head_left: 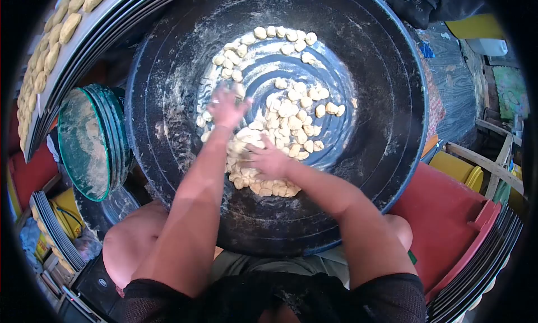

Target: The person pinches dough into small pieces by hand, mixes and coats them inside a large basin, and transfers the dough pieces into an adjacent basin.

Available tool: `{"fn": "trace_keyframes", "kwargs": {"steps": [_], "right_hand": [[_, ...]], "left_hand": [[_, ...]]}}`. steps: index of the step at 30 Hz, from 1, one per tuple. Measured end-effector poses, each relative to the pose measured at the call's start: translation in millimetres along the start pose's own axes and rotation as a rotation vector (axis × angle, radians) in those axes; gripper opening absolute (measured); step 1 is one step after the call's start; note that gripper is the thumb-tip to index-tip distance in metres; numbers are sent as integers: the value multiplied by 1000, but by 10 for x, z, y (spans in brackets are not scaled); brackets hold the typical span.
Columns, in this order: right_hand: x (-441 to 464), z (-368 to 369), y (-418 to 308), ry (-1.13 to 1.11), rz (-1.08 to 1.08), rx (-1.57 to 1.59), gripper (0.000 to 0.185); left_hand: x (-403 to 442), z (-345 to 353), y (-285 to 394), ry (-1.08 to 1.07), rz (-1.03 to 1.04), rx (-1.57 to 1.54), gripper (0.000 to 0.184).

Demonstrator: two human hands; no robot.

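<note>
A wide black basin, dusted with flour, holds many small rounded dough pieces. My left hand reaches over the left side of the basin's floor with its fingers spread, among the dough pieces there. Slightly blurred, my right hand lies over the lower part of the heap, palm down and fingers stretched out. A packed cluster of dough pieces rests just below it. More pieces form a curved row along the upper left of the floor. Neither hand appears to grip a piece.
Stacked trays at upper left carry rows of dough pieces. Green-rimmed round sieves lean left of the basin. A red container and another tray stack are at right. My knees flank the basin's near edge.
</note>
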State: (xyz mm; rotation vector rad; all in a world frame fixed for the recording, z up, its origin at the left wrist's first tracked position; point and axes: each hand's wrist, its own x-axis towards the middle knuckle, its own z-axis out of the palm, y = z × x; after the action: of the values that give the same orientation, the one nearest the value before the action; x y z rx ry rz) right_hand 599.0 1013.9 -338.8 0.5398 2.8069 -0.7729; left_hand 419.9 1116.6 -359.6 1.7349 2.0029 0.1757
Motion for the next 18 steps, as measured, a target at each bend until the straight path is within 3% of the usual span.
{"fn": "trace_keyframes", "kwargs": {"steps": [2,3,5,6,7,8,9,11,12,13,15,16,17,18], "right_hand": [[-356,-280,341,-122,144,105,66],[-493,-463,506,-86,353,147,65],[-718,-704,785,26,534,-270,78],[-752,-828,959,-32,696,-91,81],[-799,-571,1219,286,809,-190,82],[-670,-592,1490,609,1169,232,83],[-450,-842,1410,512,1309,335,81],[-70,-923,1207,303,1243,310,80],[120,-894,1011,282,1092,342,78],[184,-856,807,260,940,370,76],[104,-984,631,-126,356,658,69],[-23,-1202,620,-177,155,780,57],[-179,-1250,722,-58,297,1171,54],[-350,-1282,905,74,441,1556,51]], "left_hand": [[-297,149,322,-160,163,87,59],[-374,266,382,-216,232,75,54],[-416,118,467,-348,207,-243,50],[-435,16,512,-417,194,-404,47],[-287,-120,520,-195,181,-310,44],[4,-188,493,25,168,-223,41],[310,-203,373,155,162,-146,45],[872,-145,176,373,-51,-53,68],[1098,-283,132,206,-191,-349,77],[1111,-220,136,160,-119,-262,76],[1142,-87,184,66,28,-82,76],[961,-151,269,-85,171,-75,73],[632,-312,544,-267,241,-153,61],[416,-217,623,-314,514,178,43]]}}
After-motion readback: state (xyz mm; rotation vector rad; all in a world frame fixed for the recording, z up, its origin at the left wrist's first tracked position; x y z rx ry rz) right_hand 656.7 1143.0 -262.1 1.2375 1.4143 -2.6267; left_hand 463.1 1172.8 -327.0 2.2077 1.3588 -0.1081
